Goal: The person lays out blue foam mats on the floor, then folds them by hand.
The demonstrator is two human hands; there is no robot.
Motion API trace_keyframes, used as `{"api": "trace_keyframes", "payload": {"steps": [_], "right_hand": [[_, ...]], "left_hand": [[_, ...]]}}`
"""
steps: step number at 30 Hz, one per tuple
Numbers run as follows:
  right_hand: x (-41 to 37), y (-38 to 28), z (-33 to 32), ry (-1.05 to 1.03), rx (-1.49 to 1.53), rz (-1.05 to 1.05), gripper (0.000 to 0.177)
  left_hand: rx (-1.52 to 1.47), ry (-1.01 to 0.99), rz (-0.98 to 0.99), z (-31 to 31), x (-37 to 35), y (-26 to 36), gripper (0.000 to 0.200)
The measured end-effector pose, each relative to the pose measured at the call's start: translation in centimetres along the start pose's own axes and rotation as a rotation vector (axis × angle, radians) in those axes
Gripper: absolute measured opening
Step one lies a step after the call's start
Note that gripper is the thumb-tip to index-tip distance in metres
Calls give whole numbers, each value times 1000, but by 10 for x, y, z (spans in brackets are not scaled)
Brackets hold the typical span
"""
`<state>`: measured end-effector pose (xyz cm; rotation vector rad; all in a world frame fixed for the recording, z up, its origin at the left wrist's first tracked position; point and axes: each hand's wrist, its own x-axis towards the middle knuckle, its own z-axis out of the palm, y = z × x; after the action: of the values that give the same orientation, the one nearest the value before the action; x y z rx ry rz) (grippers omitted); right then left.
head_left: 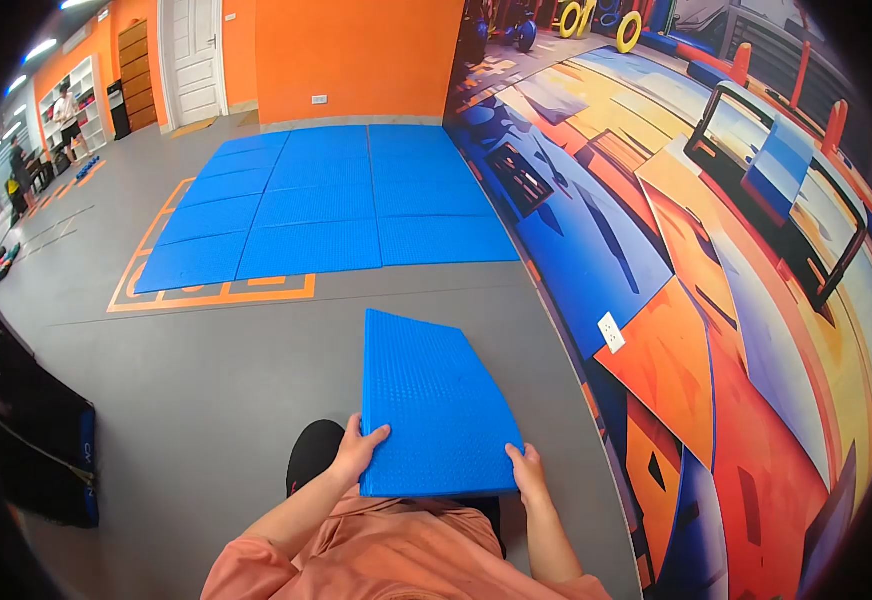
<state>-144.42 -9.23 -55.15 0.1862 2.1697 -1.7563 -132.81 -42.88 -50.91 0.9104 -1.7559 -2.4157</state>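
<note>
A folded blue exercise mat [436, 405] with a textured surface is held in front of my body, above the grey floor. My left hand [356, 448] grips its left edge, the thumb lying on the top face and the fingers out of sight behind the edge. On the opposite side, my right hand [528, 470] clasps the lower right edge, thumb on top. Farther ahead, several blue mats [321, 205] lie flat on the floor in a joined block against the orange wall.
A mural-covered wall [656, 250] with a white socket [611, 332] runs along the right. At the left stands a black bag [41, 430]. Orange tape lines [286, 290] mark the floor by the mats. Several people [64, 115] and a white door [194, 60] are at the far left.
</note>
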Motion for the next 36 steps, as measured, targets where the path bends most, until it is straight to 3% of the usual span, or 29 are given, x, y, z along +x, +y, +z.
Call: {"api": "trace_keyframes", "payload": {"steps": [2,6,8,10,13,16,19,24,29,31,33,34,36], "right_hand": [[5,-17,4,3,68,-71,44],[-4,-94,19,70,95,-277,40],[-8,-130,29,85,121,-349,39],[-8,-156,38,116,163,-518,36],[-11,-195,48,110,165,-683,36],[-1,-218,60,109,167,-822,41],[13,-237,75,52,198,-812,45],[75,-230,108,29,113,-773,49],[153,-182,153,61,-14,-662,52],[194,-143,172,16,-97,-488,53],[232,-98,189,-71,-249,-262,64],[256,-63,201,-65,-361,-205,70],[293,-39,229,-67,-472,-130,77]], "left_hand": [[3,-18,169,0,2,20,59],[-16,-32,307,2,-5,82,58],[-28,-42,497,-2,-6,110,58],[-29,-42,570,-10,-7,131,58],[4,-13,654,-14,-16,162,58],[18,-27,867,-23,-10,182,64],[-25,41,927,-29,7,194,66],[3,60,795,-46,46,204,64],[81,242,628,-67,126,161,56],[118,268,596,-87,174,118,59],[189,305,361,-104,218,73,70],[195,309,349,-110,243,49,70],[824,777,193,-115,291,1,88]]}}
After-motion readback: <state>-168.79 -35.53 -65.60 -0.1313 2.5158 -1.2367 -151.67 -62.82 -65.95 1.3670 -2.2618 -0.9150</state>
